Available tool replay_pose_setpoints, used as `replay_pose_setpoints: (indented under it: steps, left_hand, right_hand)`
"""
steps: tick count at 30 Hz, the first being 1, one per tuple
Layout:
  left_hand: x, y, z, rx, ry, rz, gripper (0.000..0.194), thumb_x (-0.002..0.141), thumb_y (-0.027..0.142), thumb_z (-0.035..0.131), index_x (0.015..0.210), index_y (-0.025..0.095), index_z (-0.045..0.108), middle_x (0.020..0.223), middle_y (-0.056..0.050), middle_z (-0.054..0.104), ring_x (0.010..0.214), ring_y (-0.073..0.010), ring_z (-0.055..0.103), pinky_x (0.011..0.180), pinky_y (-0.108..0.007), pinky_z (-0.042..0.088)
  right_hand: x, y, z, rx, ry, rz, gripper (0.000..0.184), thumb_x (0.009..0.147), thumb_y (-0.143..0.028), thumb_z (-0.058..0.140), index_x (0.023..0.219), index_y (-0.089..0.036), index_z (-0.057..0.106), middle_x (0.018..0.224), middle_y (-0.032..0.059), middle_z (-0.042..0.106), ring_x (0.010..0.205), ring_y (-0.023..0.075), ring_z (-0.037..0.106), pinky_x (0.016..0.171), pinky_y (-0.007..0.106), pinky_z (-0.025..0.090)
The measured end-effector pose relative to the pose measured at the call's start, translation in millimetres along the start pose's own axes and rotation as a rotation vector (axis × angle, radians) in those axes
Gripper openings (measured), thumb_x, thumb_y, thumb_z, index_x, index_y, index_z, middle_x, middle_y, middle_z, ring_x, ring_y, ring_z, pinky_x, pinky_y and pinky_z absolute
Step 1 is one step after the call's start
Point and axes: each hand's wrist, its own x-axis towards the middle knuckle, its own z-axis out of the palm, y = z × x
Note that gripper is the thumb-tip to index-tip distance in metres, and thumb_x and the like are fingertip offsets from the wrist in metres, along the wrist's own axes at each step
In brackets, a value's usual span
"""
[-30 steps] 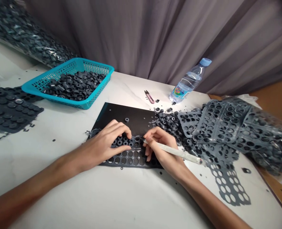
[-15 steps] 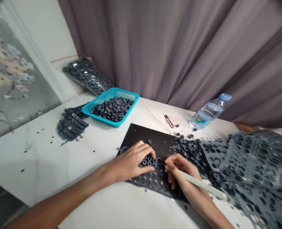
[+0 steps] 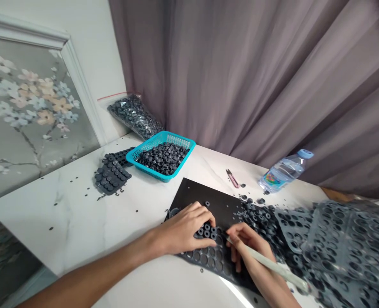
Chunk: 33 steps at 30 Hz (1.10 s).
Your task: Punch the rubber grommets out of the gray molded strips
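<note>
Swinging view leftward since earlier frame, leaving work visibly unchanged: spreading left hand around dark rubbery rings on perforated black sheet atop flat black board, pinching slim pale pen-like tool in right hand.

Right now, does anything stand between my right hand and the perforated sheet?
Nothing visible does. The right hand, holding a pen-like tool, is at the perforated sheet; the left hand rests on it, to the left.

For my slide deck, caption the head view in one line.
Left hand rests on a dark perforated sheet; right hand holds a pale pen-shaped tool.
</note>
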Motion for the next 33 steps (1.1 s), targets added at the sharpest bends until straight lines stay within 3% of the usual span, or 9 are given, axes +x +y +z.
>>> replay_pose_setpoints:
  steps: [3, 5, 8, 11, 13, 15, 19, 26, 33]
  left_hand:
    - [2.4, 1.7, -6.6, 0.007, 0.055, 0.011, 0.025, 0.095, 0.042, 0.07, 0.11, 0.024, 0.061, 0.11, -0.003, 0.066, 0.108, -0.0235, 0.058, 0.098, -0.038, 0.047]
    - [5.2, -3.7, -22.8, 0.012, 0.176, 0.003, 0.017, 0.098, 0.037, 0.065, 0.108, 0.024, 0.062, 0.109, -0.003, 0.067, 0.106, -0.0213, 0.06, 0.097, -0.036, 0.048]
    - [9.5, -29.6, -67.9, 0.097, 0.499, -0.055, 0.013, 0.101, 0.033, 0.057, 0.105, 0.022, 0.063, 0.104, -0.004, 0.067, 0.096, -0.0188, 0.063, 0.09, -0.034, 0.05]
    - [11.7, -70.4, -122.1, 0.294, 0.714, -0.212, 0.019, 0.101, 0.034, 0.053, 0.103, 0.02, 0.065, 0.102, -0.005, 0.069, 0.092, -0.0179, 0.064, 0.086, -0.03, 0.05]
    - [11.6, -95.0, -149.2, 0.38, 0.749, -0.315, 0.024, 0.1, 0.037, 0.053, 0.1, 0.018, 0.068, 0.1, -0.006, 0.069, 0.086, -0.0183, 0.065, 0.084, -0.03, 0.05]
    - [11.1, -111.3, -163.4, 0.409, 0.734, -0.358, 0.028, 0.098, 0.042, 0.056, 0.094, 0.019, 0.071, 0.092, -0.005, 0.07, 0.081, -0.0193, 0.064, 0.082, -0.031, 0.049]
    - [10.9, -120.3, -163.7, 0.461, 0.698, -0.407, 0.028, 0.088, 0.049, 0.068, 0.081, 0.022, 0.073, 0.086, -0.005, 0.068, 0.081, -0.0225, 0.063, 0.078, -0.031, 0.047]
    - [10.0, -120.2, -157.9, 0.49, 0.789, -0.444, 0.027, 0.097, 0.044, 0.056, 0.094, 0.021, 0.07, 0.1, -0.007, 0.066, 0.09, -0.0223, 0.062, 0.085, -0.031, 0.047]
    - [12.8, -125.3, -153.7, 0.452, 0.8, -0.446, 0.025, 0.087, 0.044, 0.071, 0.078, 0.021, 0.071, 0.094, -0.007, 0.068, 0.095, -0.0266, 0.061, 0.094, -0.039, 0.048]
  right_hand:
    - [-0.2, 0.6, 0.2, -0.006, -0.001, -0.001, 0.042, 0.088, -0.061, 0.067, 0.09, -0.02, 0.061, 0.064, -0.0013, 0.056, 0.045, 0.0128, 0.051, 0.04, 0.023, 0.044]
    - [-0.3, 1.1, 0.7, -0.003, 0.013, -0.004, 0.041, 0.088, -0.061, 0.067, 0.089, -0.02, 0.061, 0.065, -0.001, 0.057, 0.046, 0.0127, 0.051, 0.039, 0.022, 0.044]
    - [-0.4, 2.7, 1.3, 0.006, 0.032, -0.005, 0.039, 0.09, -0.059, 0.066, 0.089, -0.02, 0.06, 0.069, -0.0002, 0.058, 0.047, 0.0123, 0.052, 0.039, 0.022, 0.043]
    - [-0.4, 4.0, 1.1, 0.005, 0.029, -0.012, 0.039, 0.09, -0.059, 0.066, 0.089, -0.02, 0.059, 0.071, 0.0002, 0.059, 0.048, 0.0126, 0.053, 0.039, 0.022, 0.043]
    - [-0.6, 3.9, 0.8, 0.001, 0.028, -0.014, 0.039, 0.09, -0.059, 0.065, 0.089, -0.021, 0.06, 0.071, 0.0, 0.058, 0.048, 0.0128, 0.052, 0.039, 0.022, 0.043]
    - [-0.9, 3.3, 0.8, -0.001, 0.021, -0.018, 0.038, 0.091, -0.058, 0.064, 0.09, -0.021, 0.06, 0.07, -0.0005, 0.058, 0.049, 0.0128, 0.052, 0.04, 0.022, 0.043]
    - [-0.9, 3.7, 0.7, 0.003, 0.011, -0.025, 0.037, 0.092, -0.058, 0.063, 0.09, -0.021, 0.061, 0.07, -0.0006, 0.058, 0.048, 0.0128, 0.052, 0.04, 0.022, 0.043]
    - [-1.7, 3.0, 0.4, -0.026, 0.007, -0.018, 0.038, 0.094, -0.058, 0.06, 0.091, -0.02, 0.059, 0.07, -0.0004, 0.059, 0.049, 0.0123, 0.051, 0.042, 0.022, 0.043]
    - [-3.1, -2.9, 2.7, -0.015, 0.005, -0.022, 0.037, 0.094, -0.057, 0.061, 0.09, -0.02, 0.059, 0.069, -0.0009, 0.057, 0.048, 0.0113, 0.05, 0.041, 0.022, 0.043]
